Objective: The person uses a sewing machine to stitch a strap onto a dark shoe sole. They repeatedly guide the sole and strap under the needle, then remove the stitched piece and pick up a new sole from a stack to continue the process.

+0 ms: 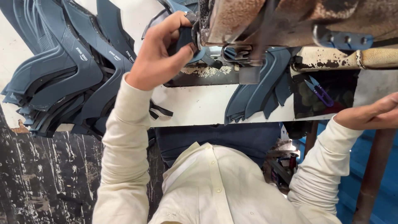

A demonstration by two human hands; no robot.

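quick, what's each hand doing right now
left hand: closed, pinching a dark blue cut piece at the sewing machine
right hand: grip cannot be told

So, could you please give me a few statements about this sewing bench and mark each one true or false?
1. The left hand grips a dark blue cut piece at the sewing machine. True.
2. The right hand holds the purple thread snips. False: they lie on a dark mat, apart from it.
3. A stack of blue pieces lies left of the left hand. True.
4. The sleeves are red. False: they are cream.
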